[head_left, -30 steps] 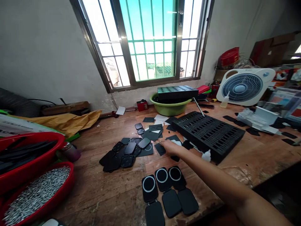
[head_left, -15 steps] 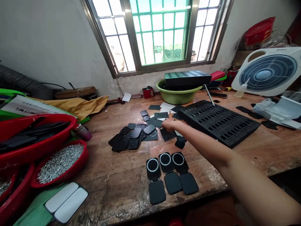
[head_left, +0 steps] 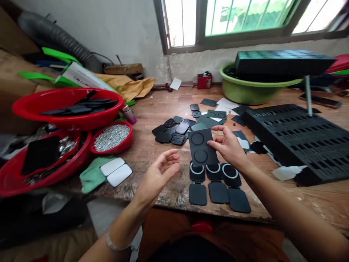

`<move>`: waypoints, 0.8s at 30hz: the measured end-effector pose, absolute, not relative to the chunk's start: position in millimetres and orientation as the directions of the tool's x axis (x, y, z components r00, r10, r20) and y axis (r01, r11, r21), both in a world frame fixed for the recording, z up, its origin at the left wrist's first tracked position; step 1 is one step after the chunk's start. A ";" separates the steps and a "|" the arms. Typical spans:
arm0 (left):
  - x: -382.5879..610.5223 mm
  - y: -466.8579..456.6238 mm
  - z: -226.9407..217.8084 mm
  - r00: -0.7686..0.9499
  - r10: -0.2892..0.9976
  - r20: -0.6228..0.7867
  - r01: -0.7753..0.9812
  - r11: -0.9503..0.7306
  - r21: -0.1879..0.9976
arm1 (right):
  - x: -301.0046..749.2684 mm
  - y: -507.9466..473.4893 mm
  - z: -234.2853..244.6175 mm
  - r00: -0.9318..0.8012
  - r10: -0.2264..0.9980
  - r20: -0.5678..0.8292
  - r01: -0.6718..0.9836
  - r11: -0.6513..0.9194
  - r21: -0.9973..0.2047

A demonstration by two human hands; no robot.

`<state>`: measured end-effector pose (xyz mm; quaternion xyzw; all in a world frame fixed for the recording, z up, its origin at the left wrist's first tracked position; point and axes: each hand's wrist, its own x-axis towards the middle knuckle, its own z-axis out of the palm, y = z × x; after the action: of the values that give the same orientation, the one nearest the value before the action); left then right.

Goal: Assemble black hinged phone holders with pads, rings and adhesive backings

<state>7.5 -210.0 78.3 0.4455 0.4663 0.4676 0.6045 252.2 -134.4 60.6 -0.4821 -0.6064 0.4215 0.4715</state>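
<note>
A thin black sheet (head_left: 203, 147) marked with two ring outlines is pinched at its right edge by my right hand (head_left: 225, 145). It is held up above the table, over the tops of the hinged black pads. To its left is my left hand (head_left: 162, 171), fingers apart and holding nothing. Three hinged black pads (head_left: 219, 193) lie unfolded in a row near the table's front edge, each with a white ring on its far half. Beyond my hands, a pile of black square parts (head_left: 177, 129) is spread out, with more ring-marked sheets (head_left: 216, 114) behind it.
At the left, red basins hold black parts (head_left: 81, 108) and small silver pieces (head_left: 111, 138). A green cloth (head_left: 95, 174) lies beside two white-faced pads (head_left: 116, 172). A slotted black rack (head_left: 302, 142) and a green basin (head_left: 253, 91) stand to the right and back.
My right hand has drawn back from the scattered sheets, bringing a black sheet toward me. My left hand has come into view. The camera view has turned left and downward.
</note>
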 end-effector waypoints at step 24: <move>-17.2 -231.7 29.2 0.232 0.964 -0.133 -0.088 0.157 0.984 | 161.0 -190.3 40.0 -0.400 0.887 0.230 0.523 0.427 -0.738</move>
<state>-17.2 -231.7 29.2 0.4884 0.4480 0.4279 0.6146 161.0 -190.3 40.0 -0.4492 -0.7846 0.2909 0.3131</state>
